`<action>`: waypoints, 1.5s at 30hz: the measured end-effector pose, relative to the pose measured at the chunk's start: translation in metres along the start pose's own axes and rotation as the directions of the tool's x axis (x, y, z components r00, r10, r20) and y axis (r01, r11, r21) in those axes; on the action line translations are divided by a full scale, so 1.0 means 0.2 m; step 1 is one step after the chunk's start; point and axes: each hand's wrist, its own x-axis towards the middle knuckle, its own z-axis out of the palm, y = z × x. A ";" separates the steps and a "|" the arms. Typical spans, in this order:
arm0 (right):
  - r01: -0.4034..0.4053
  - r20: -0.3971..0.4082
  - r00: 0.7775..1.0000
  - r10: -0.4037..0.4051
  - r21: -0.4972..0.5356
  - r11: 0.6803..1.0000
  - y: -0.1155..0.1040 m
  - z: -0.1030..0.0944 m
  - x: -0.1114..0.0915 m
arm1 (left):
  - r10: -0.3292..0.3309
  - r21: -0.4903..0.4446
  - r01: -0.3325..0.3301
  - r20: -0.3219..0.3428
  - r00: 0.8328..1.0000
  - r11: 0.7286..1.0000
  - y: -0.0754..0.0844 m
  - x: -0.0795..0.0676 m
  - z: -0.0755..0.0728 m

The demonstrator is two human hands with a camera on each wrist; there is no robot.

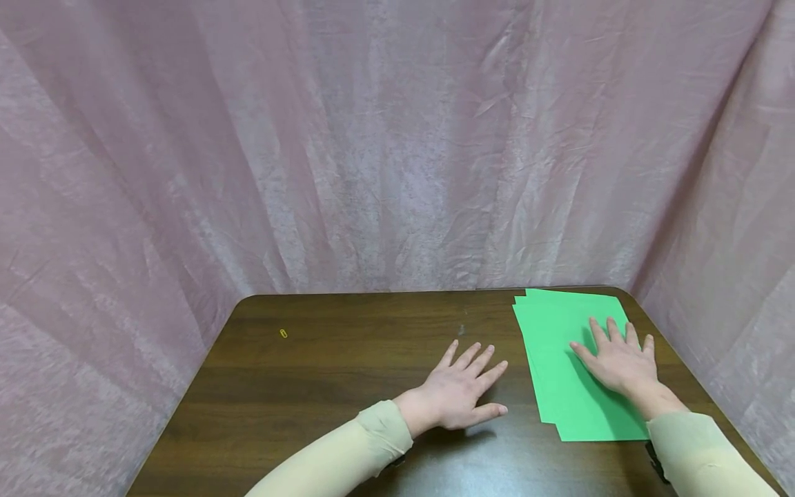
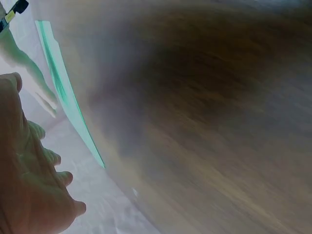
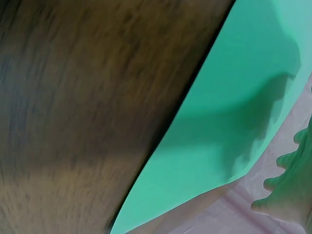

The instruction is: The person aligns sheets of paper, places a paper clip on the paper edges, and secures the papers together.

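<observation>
Several sheets of green paper (image 1: 553, 359) lie loosely stacked at the right of the table, their edges out of line. Over them hovers my right hand (image 1: 621, 362), fingers spread; its shadow falls on the paper (image 3: 209, 146) in the right wrist view, where a gap shows under the hand (image 3: 290, 195). Left of the stack, my left hand (image 1: 456, 393) is held above the bare wood with fingers and thumb spread, holding nothing. In the left wrist view this hand (image 2: 34, 180) appears at the left, with the green paper (image 2: 73, 107) beyond it.
A small yellow paper clip (image 1: 283, 333) lies on the far left of the brown wooden table (image 1: 261, 414). Pink curtains (image 1: 397, 152) hang behind the table and along both sides. The paper stack reaches near the table's back edge.
</observation>
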 end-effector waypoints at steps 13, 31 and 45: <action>0.004 0.024 1.000 -0.005 0.012 1.000 0.06 0.01 0.01 | 0.065 0.075 -0.069 0.056 0.996 0.995 0.21 0.09 -0.01; 0.042 0.149 0.988 -0.048 0.041 0.998 0.06 0.02 0.03 | 0.107 0.089 -0.129 0.224 0.969 0.988 0.50 0.26 0.08; 0.032 0.139 0.990 -0.038 0.044 0.999 0.05 0.02 0.01 | 0.089 0.099 -0.116 0.246 0.965 0.988 0.51 0.28 0.09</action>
